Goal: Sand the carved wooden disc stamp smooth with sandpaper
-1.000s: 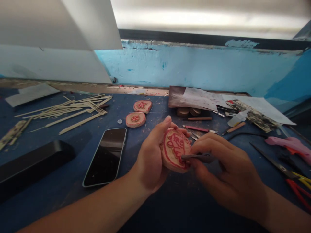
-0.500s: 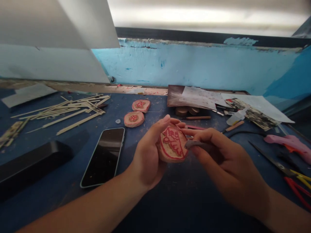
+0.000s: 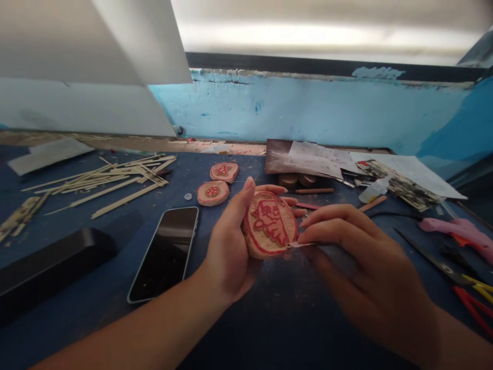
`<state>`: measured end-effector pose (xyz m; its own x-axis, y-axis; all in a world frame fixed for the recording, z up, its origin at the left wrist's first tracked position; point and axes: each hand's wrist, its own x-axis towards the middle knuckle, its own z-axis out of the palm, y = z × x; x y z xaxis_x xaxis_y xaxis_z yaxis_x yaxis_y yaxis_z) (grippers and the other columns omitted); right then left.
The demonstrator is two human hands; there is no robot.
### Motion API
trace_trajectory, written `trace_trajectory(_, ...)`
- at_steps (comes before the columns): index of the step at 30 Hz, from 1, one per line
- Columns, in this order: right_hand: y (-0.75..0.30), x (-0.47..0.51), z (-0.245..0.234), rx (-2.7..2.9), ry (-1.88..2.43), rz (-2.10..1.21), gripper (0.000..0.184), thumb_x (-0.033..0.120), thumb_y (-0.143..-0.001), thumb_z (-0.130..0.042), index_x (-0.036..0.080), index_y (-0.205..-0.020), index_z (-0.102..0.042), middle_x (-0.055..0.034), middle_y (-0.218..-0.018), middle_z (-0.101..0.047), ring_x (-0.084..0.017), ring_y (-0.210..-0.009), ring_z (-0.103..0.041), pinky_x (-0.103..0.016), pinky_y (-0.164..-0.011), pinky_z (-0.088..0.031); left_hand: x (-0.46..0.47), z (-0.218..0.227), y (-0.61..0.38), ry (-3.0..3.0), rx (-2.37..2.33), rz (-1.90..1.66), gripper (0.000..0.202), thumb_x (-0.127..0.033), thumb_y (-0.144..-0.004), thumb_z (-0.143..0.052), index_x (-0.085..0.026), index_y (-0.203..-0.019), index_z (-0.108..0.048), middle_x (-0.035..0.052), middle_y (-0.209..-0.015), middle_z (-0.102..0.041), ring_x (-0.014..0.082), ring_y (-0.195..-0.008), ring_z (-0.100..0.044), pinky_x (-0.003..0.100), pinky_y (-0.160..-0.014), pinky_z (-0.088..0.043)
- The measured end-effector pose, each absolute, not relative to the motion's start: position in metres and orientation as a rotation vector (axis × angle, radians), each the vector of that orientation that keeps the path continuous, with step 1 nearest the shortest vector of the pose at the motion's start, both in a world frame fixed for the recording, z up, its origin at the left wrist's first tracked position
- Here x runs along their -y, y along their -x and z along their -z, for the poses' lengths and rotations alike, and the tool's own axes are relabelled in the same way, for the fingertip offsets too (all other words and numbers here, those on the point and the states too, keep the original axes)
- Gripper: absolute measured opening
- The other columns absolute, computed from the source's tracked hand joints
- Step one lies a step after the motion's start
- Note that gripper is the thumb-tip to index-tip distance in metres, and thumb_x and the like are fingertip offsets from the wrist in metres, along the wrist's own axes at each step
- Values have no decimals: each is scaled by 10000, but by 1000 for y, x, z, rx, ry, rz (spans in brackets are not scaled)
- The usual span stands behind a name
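My left hand (image 3: 229,246) is wrapped round an oval wooden slice (image 3: 270,224) with a red drawing on its face, held upright above the blue table (image 3: 269,318). My right hand (image 3: 358,257) pinches a small carving blade (image 3: 304,244), its tip touching the lower right rim of the slice. Two more wooden slices with red marks, one with a round motif (image 3: 213,192) and one with a star (image 3: 224,171), lie flat beyond my left hand.
A dark phone (image 3: 165,252) lies left of my left arm, a black case (image 3: 50,262) further left. Several thin wooden sticks (image 3: 108,180) are scattered at the back left. Papers (image 3: 319,156), pencils, a pink tool (image 3: 458,228) and scissors (image 3: 458,280) crowd the right side.
I turned the wooden slice so its face shows more squarely and lifted it slightly. My right hand shifted the blade down to the slice's lower right rim.
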<state>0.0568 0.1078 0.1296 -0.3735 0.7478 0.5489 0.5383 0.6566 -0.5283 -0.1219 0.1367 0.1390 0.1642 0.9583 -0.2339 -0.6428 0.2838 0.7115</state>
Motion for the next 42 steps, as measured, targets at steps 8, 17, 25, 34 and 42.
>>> trace_trajectory(8,-55,-111,-133,2137,797,-264,211,42,-858,-709,191,-1007,-706,-48,-928,-686,-190,-915,-616,-341,-812,-542,-129,-138,121,-647,-590,-1253,412,-538,-948,-524,-176,-1002,-711,92,-994,-754,210,-882,-723,322,-801,-610)
trace_trajectory(17,-50,-106,-132,2178,740,-260,210,51,-838,-704,210,-975,-709,-36,-853,-699,-199,-827,-610,-370,-741,-564,-120,-131,117,-666,-577,-1253,406,-531,-978,-459,-201,-972,-694,64,-951,-709,178,-837,-683,281,-746,-574)
trace_trajectory(25,-39,-99,-131,2065,859,-237,161,33,-813,-686,184,-869,-697,-30,-745,-659,-180,-752,-574,-352,-681,-501,-118,-128,114,-703,-596,-1263,520,-562,-1016,-307,-196,-1006,-677,81,-1014,-712,210,-902,-705,320,-809,-590)
trace_trajectory(34,-38,-98,-128,2043,875,-367,167,23,-828,-671,175,-894,-692,-24,-767,-632,-178,-788,-562,-359,-719,-474,-115,-127,114,-698,-605,-1289,513,-563,-1016,-318,-196,-995,-677,83,-1049,-726,210,-949,-710,328,-874,-587)
trace_trajectory(42,-39,-101,-128,2059,831,-442,163,15,-851,-650,171,-896,-667,-10,-786,-623,-152,-796,-560,-329,-736,-470,-121,-122,110,-722,-604,-1321,530,-595,-1006,-336,-202,-964,-689,61,-927,-711,173,-799,-675,282,-703,-555)
